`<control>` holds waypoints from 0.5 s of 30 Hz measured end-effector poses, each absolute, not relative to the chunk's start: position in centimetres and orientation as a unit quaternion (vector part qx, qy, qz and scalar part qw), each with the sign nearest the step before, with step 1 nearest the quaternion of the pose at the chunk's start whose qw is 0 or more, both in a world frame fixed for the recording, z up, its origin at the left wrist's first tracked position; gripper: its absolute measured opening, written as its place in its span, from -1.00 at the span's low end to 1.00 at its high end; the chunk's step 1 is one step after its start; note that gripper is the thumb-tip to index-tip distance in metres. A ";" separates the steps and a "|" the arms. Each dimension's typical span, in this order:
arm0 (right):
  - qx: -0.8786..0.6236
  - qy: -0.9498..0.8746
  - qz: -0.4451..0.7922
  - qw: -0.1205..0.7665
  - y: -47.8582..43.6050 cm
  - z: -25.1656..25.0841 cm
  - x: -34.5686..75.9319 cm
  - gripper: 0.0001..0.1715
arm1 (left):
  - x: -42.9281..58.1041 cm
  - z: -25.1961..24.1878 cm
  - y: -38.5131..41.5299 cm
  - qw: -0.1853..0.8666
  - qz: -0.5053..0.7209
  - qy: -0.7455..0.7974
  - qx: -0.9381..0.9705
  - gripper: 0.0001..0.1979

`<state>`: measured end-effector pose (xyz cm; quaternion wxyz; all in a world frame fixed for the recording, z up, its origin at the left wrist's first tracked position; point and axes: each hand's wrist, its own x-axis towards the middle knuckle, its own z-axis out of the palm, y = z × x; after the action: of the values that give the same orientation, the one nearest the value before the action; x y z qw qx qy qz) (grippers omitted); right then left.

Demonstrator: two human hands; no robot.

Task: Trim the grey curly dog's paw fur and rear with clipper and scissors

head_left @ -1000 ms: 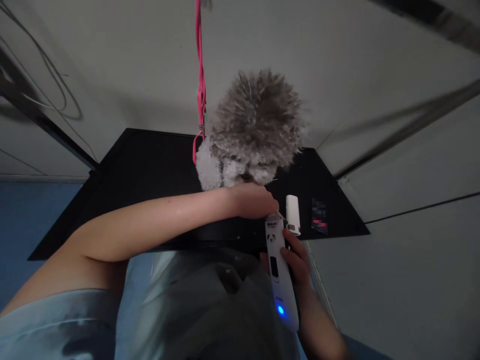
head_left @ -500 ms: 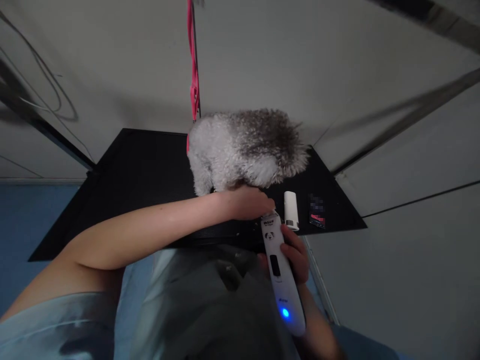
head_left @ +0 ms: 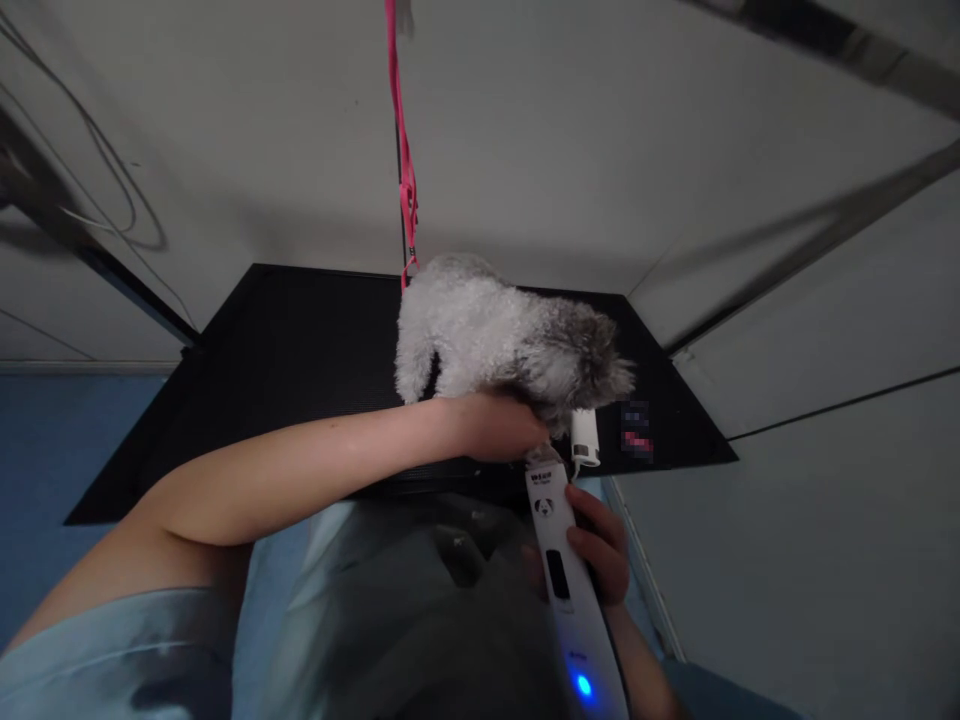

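Note:
A small curly-coated dog (head_left: 472,325), whitish with a grey-brown end at the right, stands on a black grooming table (head_left: 315,350). My left hand (head_left: 504,425) is closed under the dog's body, on what looks like its leg; the held part is mostly hidden. In my right hand (head_left: 604,540) is a white pet clipper (head_left: 559,545) with a dog-face print and a lit blue light. The clipper's blade end points up and is close by my left fingertips. Whether the blade touches fur, I cannot tell.
A pink leash (head_left: 405,160) runs up from the dog's left end. Right of the clipper lies a white cylindrical object (head_left: 585,440) with a cord, partly behind the fur. Beside it is a dark item (head_left: 636,432), blurred out. A pale wall (head_left: 525,150) backs the table.
The dog's right end has dropped lower and nearer, now covering the top of the white cylindrical object. My hands and the clipper appear slightly lower in view.

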<state>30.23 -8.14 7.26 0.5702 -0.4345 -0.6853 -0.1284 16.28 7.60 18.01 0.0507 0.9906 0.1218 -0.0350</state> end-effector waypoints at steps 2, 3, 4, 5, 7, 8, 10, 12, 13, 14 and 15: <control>-0.443 -0.684 -0.124 0.567 -9.1 6.9 30.5 -0.35 | 16.8 17.9 7.3 0.077 -0.052 0.116 0.989 -0.76; -0.440 -0.686 -0.131 0.564 -9.4 6.8 30.6 -0.36 | 17.1 17.9 7.2 0.092 -0.058 0.111 0.988 -0.76; -0.435 -0.689 -0.142 0.562 -9.6 6.7 30.7 -0.38 | 17.4 17.9 7.1 0.102 -0.062 0.107 0.987 -0.76; -0.430 -0.693 -0.154 0.557 -9.7 6.6 30.8 -0.40 | 17.7 17.8 7.1 0.107 -0.061 0.105 0.987 -0.77; -0.418 -0.693 -0.183 0.558 -9.7 6.4 31.0 -0.41 | 18.0 17.8 7.1 0.106 -0.059 0.111 0.986 -0.77; -0.415 -0.692 -0.191 0.559 -9.7 6.4 31.0 -0.40 | 18.2 17.8 7.2 0.103 -0.058 0.115 0.986 -0.76; -0.423 -0.687 -0.195 0.557 -9.7 6.4 31.1 -0.37 | 18.3 17.8 7.3 0.095 -0.060 0.119 0.986 -0.76; -0.443 -0.683 -0.184 0.551 -9.6 6.4 31.2 -0.35 | 18.3 17.9 7.3 0.086 -0.060 0.119 0.987 -0.75; -0.452 -0.684 -0.172 0.546 -9.6 6.5 31.2 -0.36 | 18.3 18.0 7.4 0.079 -0.056 0.120 0.988 -0.75; -0.455 -0.685 -0.163 0.545 -9.5 6.6 31.3 -0.34 | 18.3 18.2 7.4 0.072 -0.050 0.122 0.989 -0.75; -0.455 -0.684 -0.153 0.548 -9.4 6.7 31.3 -0.31 | 18.2 18.4 7.4 0.064 -0.044 0.123 0.989 -0.75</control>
<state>31.33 -9.38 6.69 0.5484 -0.4555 -0.6843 -0.1531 18.23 7.42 18.38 0.0644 0.9893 0.1229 -0.0443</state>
